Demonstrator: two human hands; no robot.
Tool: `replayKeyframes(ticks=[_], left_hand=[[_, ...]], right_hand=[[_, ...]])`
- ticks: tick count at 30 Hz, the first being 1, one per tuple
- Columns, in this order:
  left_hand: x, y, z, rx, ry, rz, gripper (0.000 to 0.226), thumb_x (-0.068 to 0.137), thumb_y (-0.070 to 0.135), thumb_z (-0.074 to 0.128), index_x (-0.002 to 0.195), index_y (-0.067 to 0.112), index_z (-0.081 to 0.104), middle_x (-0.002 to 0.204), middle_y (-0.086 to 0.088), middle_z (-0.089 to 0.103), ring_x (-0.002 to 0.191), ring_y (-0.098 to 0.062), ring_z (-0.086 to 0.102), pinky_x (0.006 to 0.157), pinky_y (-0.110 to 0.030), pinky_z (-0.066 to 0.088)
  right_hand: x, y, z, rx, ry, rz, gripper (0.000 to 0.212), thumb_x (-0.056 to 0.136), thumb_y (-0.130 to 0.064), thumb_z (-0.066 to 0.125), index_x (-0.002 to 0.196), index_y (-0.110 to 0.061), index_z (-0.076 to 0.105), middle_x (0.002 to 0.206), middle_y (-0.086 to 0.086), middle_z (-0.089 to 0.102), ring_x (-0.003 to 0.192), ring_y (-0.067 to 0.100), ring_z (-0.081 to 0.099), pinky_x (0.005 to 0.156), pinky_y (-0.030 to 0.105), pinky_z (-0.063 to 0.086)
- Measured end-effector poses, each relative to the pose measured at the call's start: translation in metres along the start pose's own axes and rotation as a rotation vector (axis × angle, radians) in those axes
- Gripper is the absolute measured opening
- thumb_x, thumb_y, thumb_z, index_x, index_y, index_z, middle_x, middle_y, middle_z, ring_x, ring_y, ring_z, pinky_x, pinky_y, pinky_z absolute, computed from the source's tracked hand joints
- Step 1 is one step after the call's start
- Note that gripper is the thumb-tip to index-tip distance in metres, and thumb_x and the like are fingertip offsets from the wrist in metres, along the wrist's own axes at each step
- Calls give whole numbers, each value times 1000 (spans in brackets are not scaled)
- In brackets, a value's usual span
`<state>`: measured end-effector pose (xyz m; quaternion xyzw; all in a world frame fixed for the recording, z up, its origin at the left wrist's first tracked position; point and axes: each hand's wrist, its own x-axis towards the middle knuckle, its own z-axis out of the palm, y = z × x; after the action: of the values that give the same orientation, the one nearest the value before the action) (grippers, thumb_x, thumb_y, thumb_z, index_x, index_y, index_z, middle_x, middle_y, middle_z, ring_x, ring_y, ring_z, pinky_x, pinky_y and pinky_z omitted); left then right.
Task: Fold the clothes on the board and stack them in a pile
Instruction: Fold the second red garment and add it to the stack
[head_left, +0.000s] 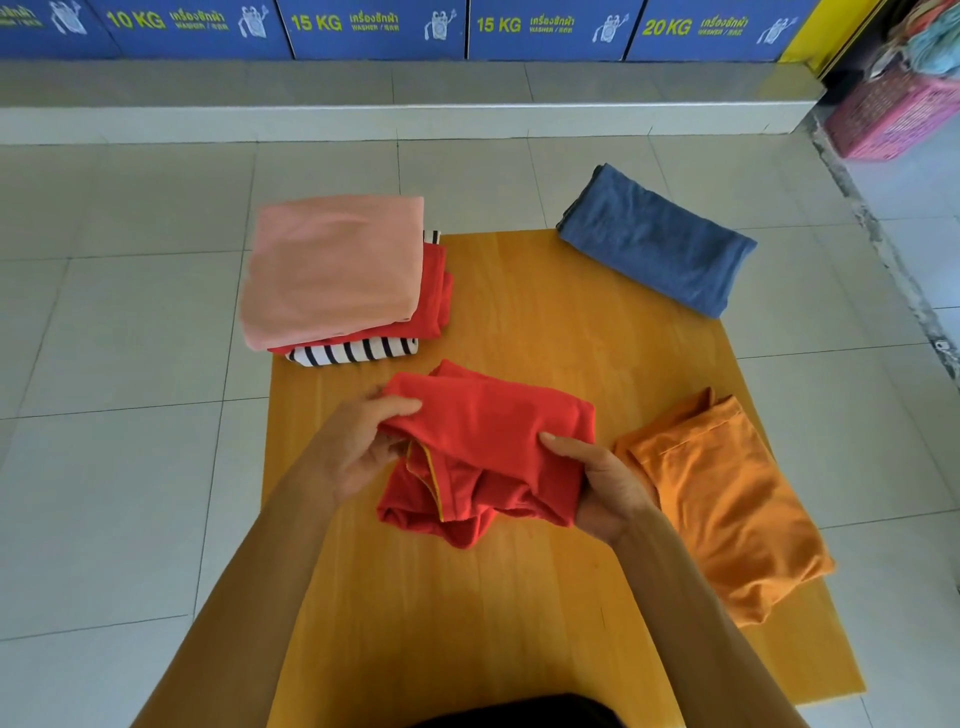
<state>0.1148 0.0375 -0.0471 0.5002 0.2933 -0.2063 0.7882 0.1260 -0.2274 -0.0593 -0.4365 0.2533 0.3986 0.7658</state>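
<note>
Both hands, left (358, 452) and right (605, 486), pinch a red shirt (488, 447) between their fingers, seemingly above the board (519, 597)

Matt red cloth garment (488, 431); smooth, glossy wooden board (545, 322); glossy floor tiles (130, 332).

Two bare forearms, no sleeves or jewellery visible, dark garment (519, 712) at bottom edge
</note>
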Motion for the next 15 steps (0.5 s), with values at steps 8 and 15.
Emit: replayKeyframes(ticks=[8,15], left_hand=[[-1,-73,-25,350,218,-247,41,82,24,72,120,15,59,120,-6,65,107,-24,63,89,-49,57],[-19,-52,-14,185,15,-245,46,79,39,76,118,23,58,123,-3,60,115,-29,60,87,-54,57]], right_hand=[[4,60,-15,-151,188,165,56,77,18,67,130,2,58,119,22,72,110,39,68,84,51,59],[4,57,-22,5,119,101,49,74,27,58,117,3,61,123,25,67,121,45,59,100,62,49]])
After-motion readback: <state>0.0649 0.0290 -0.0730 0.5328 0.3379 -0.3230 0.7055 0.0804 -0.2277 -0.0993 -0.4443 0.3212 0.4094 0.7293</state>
